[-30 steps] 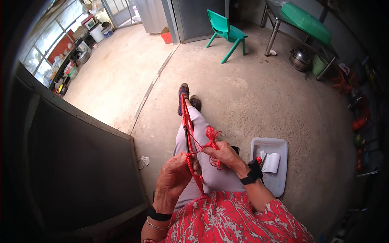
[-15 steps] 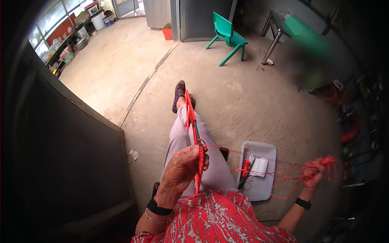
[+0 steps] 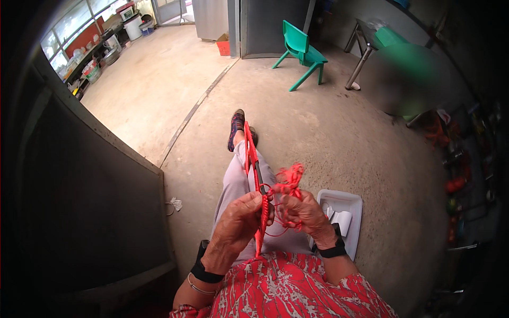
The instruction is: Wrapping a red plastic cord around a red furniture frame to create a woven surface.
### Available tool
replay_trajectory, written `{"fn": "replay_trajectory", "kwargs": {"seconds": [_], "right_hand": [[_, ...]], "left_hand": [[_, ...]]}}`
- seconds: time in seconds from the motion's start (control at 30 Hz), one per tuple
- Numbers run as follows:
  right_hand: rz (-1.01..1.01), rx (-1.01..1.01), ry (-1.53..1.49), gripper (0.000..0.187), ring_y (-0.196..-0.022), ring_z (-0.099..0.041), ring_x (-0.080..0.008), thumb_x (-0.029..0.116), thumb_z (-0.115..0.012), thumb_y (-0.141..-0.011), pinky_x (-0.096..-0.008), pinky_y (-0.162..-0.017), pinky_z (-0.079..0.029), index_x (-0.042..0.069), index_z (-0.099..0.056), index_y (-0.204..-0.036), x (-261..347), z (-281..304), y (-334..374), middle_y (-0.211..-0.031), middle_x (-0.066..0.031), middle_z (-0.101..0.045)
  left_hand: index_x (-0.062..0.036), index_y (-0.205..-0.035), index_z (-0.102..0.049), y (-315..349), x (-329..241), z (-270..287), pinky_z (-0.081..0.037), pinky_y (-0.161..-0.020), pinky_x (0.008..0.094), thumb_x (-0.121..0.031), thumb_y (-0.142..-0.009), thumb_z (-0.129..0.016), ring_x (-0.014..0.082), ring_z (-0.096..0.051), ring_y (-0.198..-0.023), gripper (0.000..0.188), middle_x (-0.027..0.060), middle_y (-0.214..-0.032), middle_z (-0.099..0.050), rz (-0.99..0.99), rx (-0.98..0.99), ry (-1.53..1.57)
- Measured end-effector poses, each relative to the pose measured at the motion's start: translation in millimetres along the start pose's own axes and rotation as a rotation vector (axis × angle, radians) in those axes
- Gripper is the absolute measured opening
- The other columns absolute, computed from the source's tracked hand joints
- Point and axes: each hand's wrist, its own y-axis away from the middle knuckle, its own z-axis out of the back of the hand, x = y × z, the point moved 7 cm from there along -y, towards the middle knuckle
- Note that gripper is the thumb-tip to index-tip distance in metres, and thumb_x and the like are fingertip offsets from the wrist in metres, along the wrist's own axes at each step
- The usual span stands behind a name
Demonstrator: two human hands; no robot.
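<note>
**Head view: close red handwork, indoors**

Red braided band (image 3: 263,217) runs lengthwise above the mauve trousers (image 3: 231,183), from near the patterned shoes (image 3: 236,124) back to the red-and-grey shirt (image 3: 286,289); a dark strip (image 3: 258,177) shows along it. Left hand (image 3: 241,217): grip closed, thumb and fingers pinching the band. Right hand (image 3: 306,213), just beside: fingers curled around a bundle of red cord (image 3: 290,177), a little motion-blurred, loose ends sticking up past the knuckles. Thin strands between the two hands. Black bands at both wrists.

Writing: goods along the far-left desk (image 3: 90,62) too small to read.

Surface: tan, worn concrete floor (image 3: 366,153), a dark seam crossing it. White tray (image 3: 358,222) on it, right of the legs, partly behind the right wrist; white roll (image 3: 344,220) inside.

Room: large dark panel (image 3: 95,191) at left. Green chair (image 3: 305,50) ahead, near a dark doorway panel. Metal-legged desk (image 3: 363,33) upper right, green item (image 3: 389,36) on top; blurred patch below it. Red box (image 3: 223,46) by a grey cabinet (image 3: 211,20). Windows upper left, bright.
</note>
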Motion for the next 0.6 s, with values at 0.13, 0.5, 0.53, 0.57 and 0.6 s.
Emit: {"fn": "replay_trajectory", "kwargs": {"seconds": [0.13,0.5,0.53,0.57,0.6], "right_hand": [[-0.012,-0.014,0.034,0.023,-0.040,-0.031,-0.0034,0.029,-0.059,-0.089,-0.0208,-0.036,-0.028,0.007,-0.059,-0.084,5.0,1.3,3.4,-0.053,0.0054,-0.039],[0.083,0.001,0.122,0.028,-0.041,-0.029,-0.0049,0.023,-0.053,-0.089,-0.0208,-0.037,-0.026,0.012,-0.038,-0.067,87.6,-87.5,11.4,-0.052,0.0051,-0.031],[0.065,0.042,0.106,0.033,-0.041,-0.028,-0.0053,0.024,-0.049,-0.090,-0.0214,-0.036,-0.025,0.013,-0.033,-0.063,92.1,-91.2,7.8,-0.050,0.0050,-0.026],[0.023,0.100,0.002,0.035,-0.041,-0.027,-0.0049,0.021,-0.049,-0.092,-0.0210,-0.036,-0.025,0.014,-0.032,-0.062,91.8,-84.3,2.0,-0.049,0.0052,-0.026],[0.010,0.202,-0.150,0.034,-0.040,-0.028,-0.0048,0.019,-0.049,-0.092,-0.0211,-0.036,-0.024,0.014,-0.034,-0.062,93.2,-77.8,-5.4,-0.049,0.0055,-0.027]], "left_hand": [[0.0028,-0.104,-0.055,4.0,-4.6,-0.4,-0.045,-0.071,0.0301,-0.020,-0.090,-0.056,0.0192,-0.057,-0.073,0.026,0.0096,-0.080,-0.059,-0.009,0.027,0.003],[-0.0034,-0.110,-0.056,2.3,10.9,5.5,-0.045,-0.069,0.0284,-0.021,-0.083,-0.069,0.0147,-0.056,-0.073,0.035,0.0048,-0.082,-0.060,-0.084,-0.006,-0.094],[-0.0034,-0.110,-0.056,2.9,10.7,3.6,-0.045,-0.069,0.0284,-0.021,-0.083,-0.069,0.0147,-0.056,-0.073,0.035,0.0048,-0.082,-0.060,-0.083,0.001,-0.094],[-0.0033,-0.110,-0.055,3.5,10.4,0.1,-0.044,-0.069,0.0281,-0.022,-0.082,-0.069,0.0142,-0.055,-0.072,0.036,0.0048,-0.082,-0.060,-0.077,0.036,-0.092],[-0.0033,-0.111,-0.055,4.0,10.6,-3.6,-0.044,-0.069,0.0277,-0.022,-0.082,-0.070,0.0137,-0.055,-0.072,0.038,0.0047,-0.083,-0.060,-0.070,0.072,-0.090]]}}
